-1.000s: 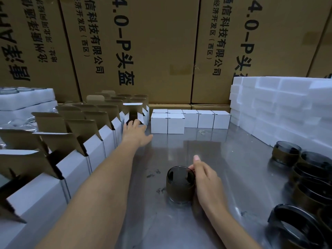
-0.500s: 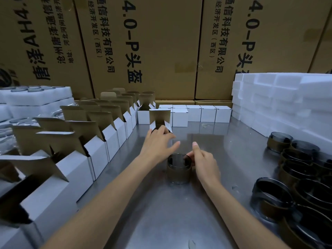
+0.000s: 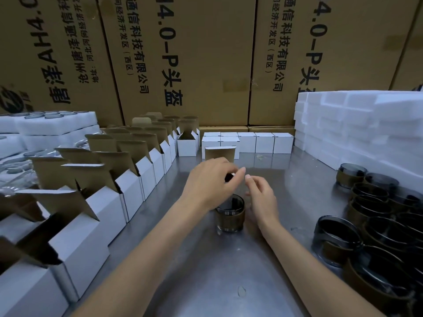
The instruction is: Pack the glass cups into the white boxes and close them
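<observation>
A dark glass cup [image 3: 230, 213] with a brown band stands upright on the steel table [image 3: 206, 277]. Just above and behind it my left hand [image 3: 209, 183] grips a small white box; only the box's brown raised flap [image 3: 219, 153] shows past my fingers. My right hand [image 3: 262, 197] hovers right of the cup with loosely curled fingers and grips nothing that I can see. Its fingertips nearly meet those of my left hand at the box. I cannot see the box's opening.
A row of open white boxes [image 3: 146, 170] with raised flaps lines the left side. Closed white boxes [image 3: 264, 143] stand at the back. Several more dark cups [image 3: 375, 225] crowd the right, before a white foam stack [image 3: 357, 133]. Large brown cartons [image 3: 183, 53] wall the rear.
My left hand took an open box from the far row and brought it back over the cup. My right hand let go of the cup and rose toward the box.
</observation>
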